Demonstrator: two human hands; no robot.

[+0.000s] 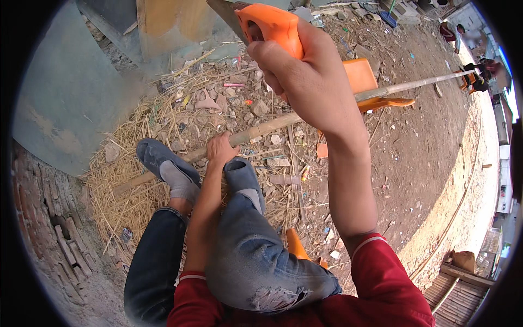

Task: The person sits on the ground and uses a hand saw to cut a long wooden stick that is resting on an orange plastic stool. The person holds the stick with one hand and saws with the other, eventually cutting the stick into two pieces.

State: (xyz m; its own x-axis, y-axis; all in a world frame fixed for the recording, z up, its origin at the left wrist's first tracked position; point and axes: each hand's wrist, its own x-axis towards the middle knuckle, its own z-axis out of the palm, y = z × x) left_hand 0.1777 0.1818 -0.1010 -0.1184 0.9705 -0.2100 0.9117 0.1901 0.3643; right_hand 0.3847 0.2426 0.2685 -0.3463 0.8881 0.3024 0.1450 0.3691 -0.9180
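My right hand (pixel 316 82) is raised at the top middle, closed around the orange handle of a handsaw (pixel 280 28). Only a short piece of its metal blade shows; the rest runs out of the picture. A long bamboo pole (pixel 267 127) slants from the straw at lower left up toward the far right. Between my two shoes, my left hand (pixel 220 149) is closed on this pole, fingers wrapped over it. The grey shoe on the left (pixel 158 155) is against the pole, and the other grey shoe (pixel 239 173) is just beside my left hand. Saw and pole are apart.
Under the pole's middle is an orange plastic chair (pixel 360 76). Straw (pixel 117 204), stones and litter cover the ground. A grey sheet (pixel 65 98) leans at left above a brick wall (pixel 52 234). People (pixel 482 76) are at the far right, near the pole's far end.
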